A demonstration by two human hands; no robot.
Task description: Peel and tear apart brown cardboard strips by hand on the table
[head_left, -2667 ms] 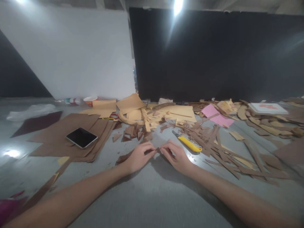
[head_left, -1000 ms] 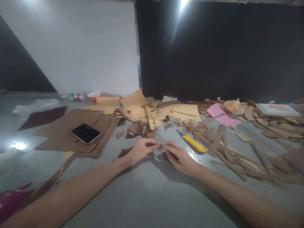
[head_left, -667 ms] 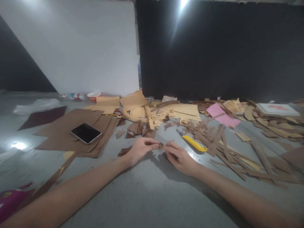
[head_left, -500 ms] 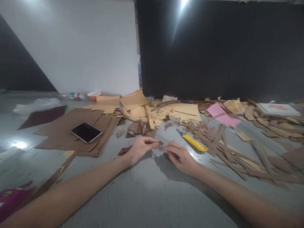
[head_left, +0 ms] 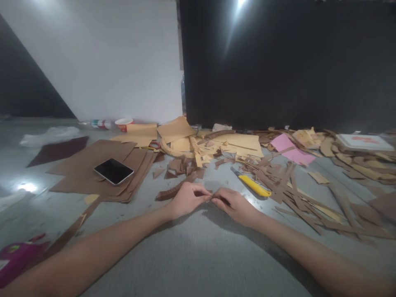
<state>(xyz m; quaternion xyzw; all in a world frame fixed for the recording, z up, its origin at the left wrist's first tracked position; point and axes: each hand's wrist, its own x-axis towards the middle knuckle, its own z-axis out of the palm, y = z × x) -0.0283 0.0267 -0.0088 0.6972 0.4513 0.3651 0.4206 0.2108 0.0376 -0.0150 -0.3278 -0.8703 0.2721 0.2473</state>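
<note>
At the middle of the table, my left hand (head_left: 189, 199) and my right hand (head_left: 235, 204) meet fingertip to fingertip. Between them they pinch a small brown paper piece (head_left: 210, 192), mostly hidden by the fingers. Just behind my left hand lies a ridged, curved brown paper strip (head_left: 168, 193). Small folded brown paper pieces (head_left: 177, 166) are heaped farther back. A yellow utility knife (head_left: 254, 185) rests to the right of my right hand, its blade end pointing away to the left.
On the left, a black-screened phone (head_left: 114, 171) lies on stacked brown sheets (head_left: 80, 154). Brown strips (head_left: 297, 202) are strewn on the right, near a pink sheet (head_left: 289, 149). Tan paper (head_left: 176, 131), a paper cup (head_left: 124, 124) and a white box (head_left: 361, 141) stand at the back. A purple object (head_left: 18, 258) sits front left.
Both hands have moved slightly toward me, with the right fingers curling in closer to the left. More of the ridged strip behind my left hand shows. The small piece has turned between the fingertips.
</note>
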